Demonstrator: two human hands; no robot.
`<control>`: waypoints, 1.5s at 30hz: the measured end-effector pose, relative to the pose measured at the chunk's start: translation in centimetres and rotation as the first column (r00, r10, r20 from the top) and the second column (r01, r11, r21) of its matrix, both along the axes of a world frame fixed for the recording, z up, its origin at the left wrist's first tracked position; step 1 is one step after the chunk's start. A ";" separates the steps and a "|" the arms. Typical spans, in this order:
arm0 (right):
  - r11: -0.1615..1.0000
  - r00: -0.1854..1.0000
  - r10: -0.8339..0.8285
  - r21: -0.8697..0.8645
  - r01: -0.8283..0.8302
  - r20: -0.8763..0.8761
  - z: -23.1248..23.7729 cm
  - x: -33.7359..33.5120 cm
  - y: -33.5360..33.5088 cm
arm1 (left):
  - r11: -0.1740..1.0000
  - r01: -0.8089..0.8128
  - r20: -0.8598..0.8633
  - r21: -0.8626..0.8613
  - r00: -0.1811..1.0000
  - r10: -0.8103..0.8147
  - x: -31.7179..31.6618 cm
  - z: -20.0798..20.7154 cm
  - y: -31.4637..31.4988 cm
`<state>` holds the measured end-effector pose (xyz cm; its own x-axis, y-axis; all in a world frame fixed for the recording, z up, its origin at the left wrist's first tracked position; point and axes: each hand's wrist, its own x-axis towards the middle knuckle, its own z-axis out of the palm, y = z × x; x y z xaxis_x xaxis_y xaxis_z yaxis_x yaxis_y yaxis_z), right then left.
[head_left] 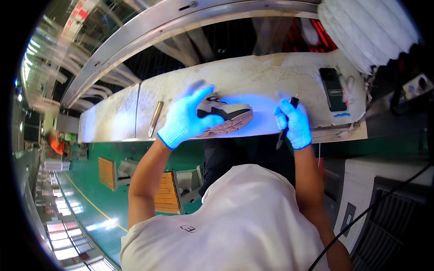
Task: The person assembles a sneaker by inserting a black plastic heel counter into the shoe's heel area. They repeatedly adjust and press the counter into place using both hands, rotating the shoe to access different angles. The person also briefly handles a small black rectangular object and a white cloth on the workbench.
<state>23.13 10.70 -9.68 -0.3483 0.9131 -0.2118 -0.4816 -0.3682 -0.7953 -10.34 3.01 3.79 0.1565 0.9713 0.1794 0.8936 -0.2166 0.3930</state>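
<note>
While the left grip (183, 116) spreads around a shoe (233, 112) (hold unclear), the right grip (294, 123) clasps a tool (294, 102).

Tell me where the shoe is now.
In the head view, the shoe is just above centre, over the bench, in the left hand, with the right hand apart on its right.

Shoe (220, 107) grey and black, sole (236, 124) pinkish-brown; tool (294, 102) black; gloves (180, 118) bright blue; shirt (253, 212) white; floor (90, 169) green.

Shoe (229, 109) partly hidden behind left fingers (201, 95)
</note>
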 end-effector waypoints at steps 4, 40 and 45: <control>0.995 0.971 0.044 0.072 -0.063 0.234 1.3 -1.5 1.1 | 0.951 0.148 -0.129 -0.271 0.974 -0.188 7.0 -0.4 2.7; 0.927 0.932 -0.358 0.101 0.362 -0.058 6.7 -7.0 0.5 | 0.997 0.052 -0.141 -0.049 0.988 -0.059 7.5 -2.3 -3.2; 0.925 0.920 -0.367 0.051 0.377 -0.136 6.5 -6.4 0.0 | 0.999 0.032 -0.096 -0.029 0.995 -0.035 7.3 -2.8 -3.1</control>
<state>16.69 10.69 -3.13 0.0010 0.9933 -0.1154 -0.6668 -0.0854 -0.7403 -3.02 -0.10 0.96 0.2043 0.9695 0.1352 0.9200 -0.2373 0.3119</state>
